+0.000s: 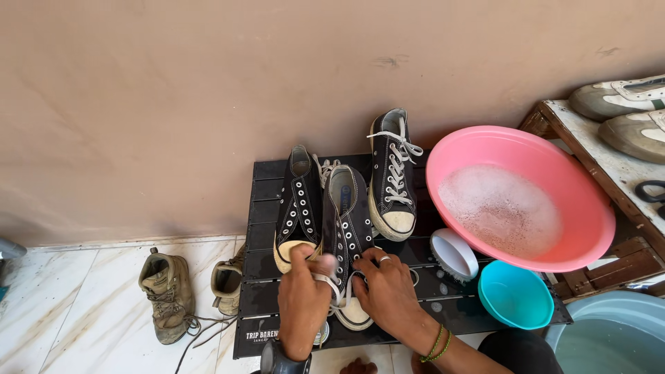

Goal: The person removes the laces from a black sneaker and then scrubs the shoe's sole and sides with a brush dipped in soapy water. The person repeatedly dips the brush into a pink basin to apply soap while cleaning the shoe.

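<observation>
Three black canvas sneakers with white toe caps lie on a low black slatted table (pixel 263 208). The left one (pixel 298 204) has no lace. The right one (pixel 393 176) is laced in white. The middle sneaker (pixel 346 221) points toward me, and both my hands work at its toe end. My left hand (pixel 303 298) pinches a white lace (pixel 325 280) beside the eyelets. My right hand (pixel 389 289), with a ring and green wrist beads, has its fingers curled at the lace on the shoe's other side.
A pink basin (pixel 582 201) of soapy water rests on the table's right end, with a white scrub brush (pixel 454 254) and a small teal bowl (pixel 516 296) below it. Tan boots (pixel 166 294) sit on the tiled floor at left. A wooden rack (pixel 603 159) holds pale shoes (pixel 623 97).
</observation>
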